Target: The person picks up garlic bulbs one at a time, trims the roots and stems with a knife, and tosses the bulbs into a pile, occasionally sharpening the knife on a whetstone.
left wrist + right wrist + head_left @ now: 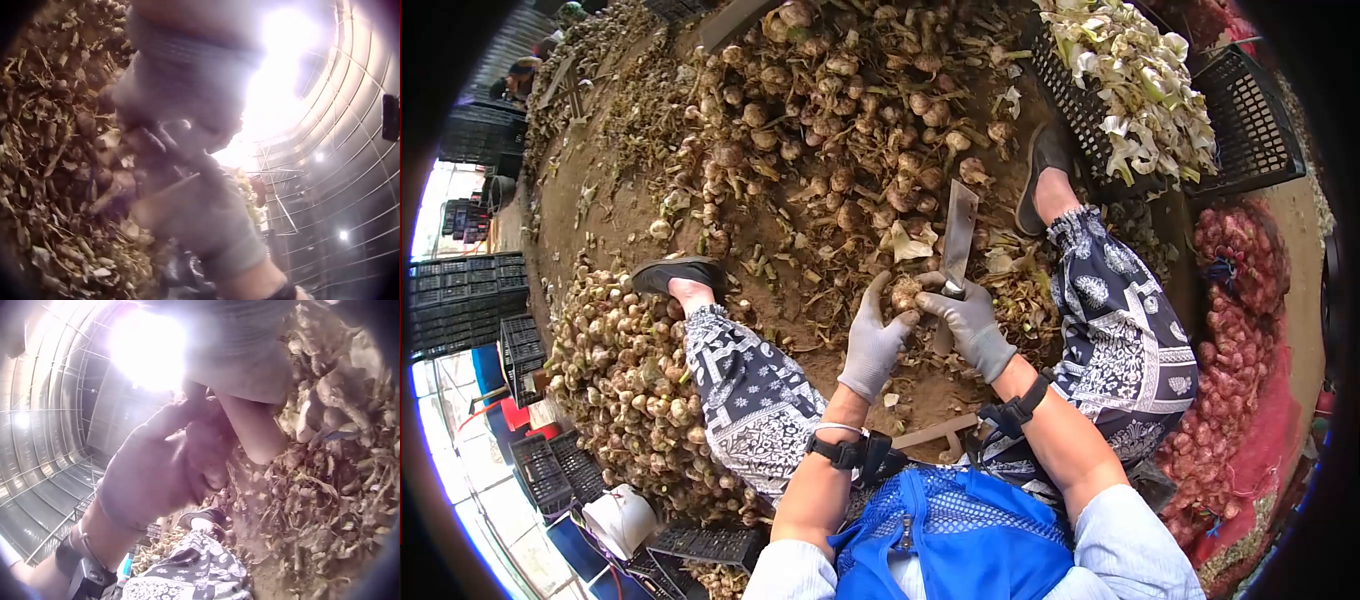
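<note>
In the head view my gloved left hand (873, 345) holds a garlic bulb (906, 293) between thumb and fingers, above the dirt floor. My gloved right hand (978, 328) grips a broad-bladed knife (960, 235), its blade pointing up and away from me. The right thumb and fingertips reach across to the bulb, so the two hands meet there. Glare and blur soften the left wrist view, where the right hand (212, 212) lies against the left. In the right wrist view the left hand (153, 469) shows with its fingers bent around the bulb.
A large heap of garlic bulbs with stalks (830, 110) spreads ahead, and trimmed bulbs (625, 380) pile up beside the left leg. A black crate of pale peelings (1135, 85) stands at upper right. Red net sacks (1230, 330) lie at the right. Dry scraps litter the floor between the feet.
</note>
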Tool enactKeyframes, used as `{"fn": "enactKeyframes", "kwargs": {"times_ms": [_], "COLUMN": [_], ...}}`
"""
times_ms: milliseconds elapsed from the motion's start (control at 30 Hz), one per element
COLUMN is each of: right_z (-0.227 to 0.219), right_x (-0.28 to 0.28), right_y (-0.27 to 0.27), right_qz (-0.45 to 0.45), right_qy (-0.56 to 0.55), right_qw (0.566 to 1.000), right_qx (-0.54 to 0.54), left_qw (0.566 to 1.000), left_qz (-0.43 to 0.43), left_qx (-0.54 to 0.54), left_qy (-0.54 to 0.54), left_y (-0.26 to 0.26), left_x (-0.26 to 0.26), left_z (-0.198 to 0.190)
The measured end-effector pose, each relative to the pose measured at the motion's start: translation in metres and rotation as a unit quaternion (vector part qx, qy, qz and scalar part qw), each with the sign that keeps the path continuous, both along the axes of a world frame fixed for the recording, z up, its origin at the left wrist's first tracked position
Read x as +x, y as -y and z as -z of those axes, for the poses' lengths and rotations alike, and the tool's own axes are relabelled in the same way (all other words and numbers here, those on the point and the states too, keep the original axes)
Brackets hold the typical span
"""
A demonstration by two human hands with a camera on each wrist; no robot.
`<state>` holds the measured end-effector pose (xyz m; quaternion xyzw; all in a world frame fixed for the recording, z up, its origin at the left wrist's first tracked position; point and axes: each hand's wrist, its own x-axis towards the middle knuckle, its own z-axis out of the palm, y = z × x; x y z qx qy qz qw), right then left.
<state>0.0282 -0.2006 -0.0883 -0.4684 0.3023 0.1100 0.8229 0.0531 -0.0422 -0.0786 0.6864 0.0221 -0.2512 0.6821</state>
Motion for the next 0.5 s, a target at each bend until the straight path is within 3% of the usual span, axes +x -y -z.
{"fn": "enactKeyframes", "kwargs": {"times_ms": [33, 133, 200, 233, 267, 333, 367, 400, 500], "right_z": [-0.003, -0.022, -0.037, -0.027, -0.027, -0.045, -0.044, -0.046, -0.055], "right_x": [-0.002, -0.006, -0.011, -0.014, -0.019, -0.024, -0.028, -0.028, -0.028], "right_y": [-0.005, -0.010, -0.001, 0.000, 0.001, 0.005, 0.002, 0.002, 0.001], "right_qz": [-0.016, -0.036, -0.146, -0.155, -0.155, -0.278, -0.287, -0.288, -0.345], "right_qy": [0.034, 0.077, 0.125, 0.163, 0.165, 0.231, 0.258, 0.258, 0.244], "right_qw": [0.999, 0.996, 0.960, 0.895, 0.895, 0.751, 0.729, 0.729, 0.703], "right_qx": [-0.018, -0.028, -0.206, -0.386, -0.385, -0.552, -0.565, -0.565, -0.572], "left_qw": [0.987, 0.983, 0.986, 0.985, 0.983, 0.980, 0.977, 0.820, 0.918], "left_qz": [-0.027, -0.004, -0.016, -0.020, -0.025, -0.001, 0.118, 0.219, 0.170], "left_qx": [-0.073, -0.125, -0.102, -0.098, -0.094, -0.086, 0.083, 0.240, 0.174], "left_qy": [-0.140, -0.137, -0.133, -0.144, -0.154, -0.179, 0.159, 0.472, 0.313], "left_y": [-0.002, -0.011, -0.020, -0.026, -0.033, -0.051, -0.064, -0.066, -0.065], "left_x": [-0.002, -0.004, -0.008, -0.009, -0.010, -0.013, -0.017, -0.019, -0.031], "left_z": [-0.010, -0.030, -0.038, -0.035, -0.034, -0.027, -0.007, -0.008, -0.008]}}
